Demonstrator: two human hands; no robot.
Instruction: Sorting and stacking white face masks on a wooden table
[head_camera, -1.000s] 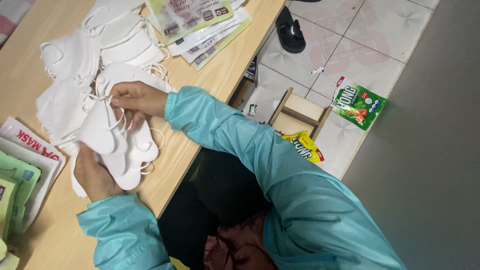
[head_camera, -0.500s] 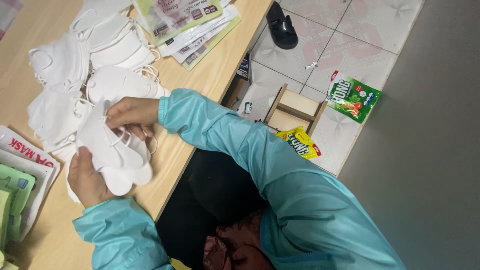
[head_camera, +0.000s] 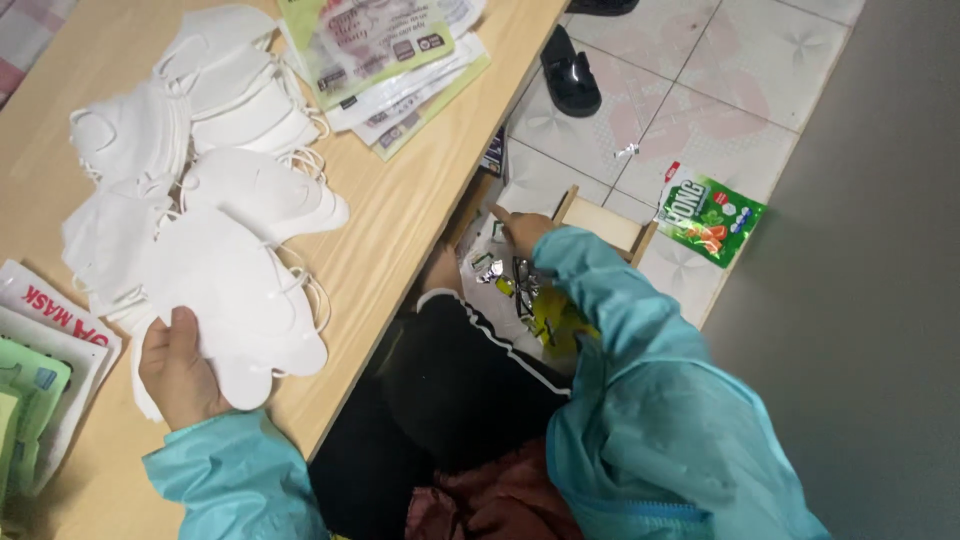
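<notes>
White folded fabric masks (head_camera: 235, 300) lie stacked under the clamped left hand (head_camera: 180, 370), while the right hand (head_camera: 525, 232) reaches off-table toward the floor, its grip unclear.

I had bare wood along the table (head_camera: 400, 230) edge, between the white masks (head_camera: 215, 200) and the drop; flat packets (head_camera: 385, 60) blocked the far end. Below, my right hand (head_camera: 522, 232) was hemmed between table edge, wooden box (head_camera: 600, 222) and scattered wrappers (head_camera: 520, 290)
</notes>
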